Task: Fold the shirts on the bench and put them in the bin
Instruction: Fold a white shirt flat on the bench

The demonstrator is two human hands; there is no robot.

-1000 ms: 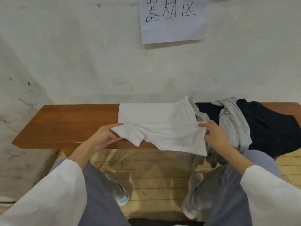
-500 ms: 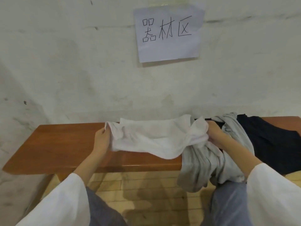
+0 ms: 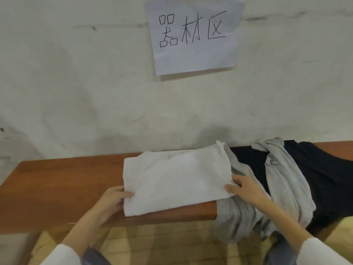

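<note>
On wooden bench (image 3: 57, 188), white shirt (image 3: 175, 178) (soft rectangle)

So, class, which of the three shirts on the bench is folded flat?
The white shirt, held at its edges by the left hand and right hand. The grey shirt and dark shirt beside it lie crumpled, unfolded.

1. The white shirt (image 3: 175, 180) is hiding the lower fingers of the left hand (image 3: 112, 199).
2. Right of the white shirt, the grey shirt (image 3: 282, 188) is covering part of the dark shirt (image 3: 324, 178).
3. Further right of it, the bench (image 3: 57, 188) is running off the picture's edge.
</note>
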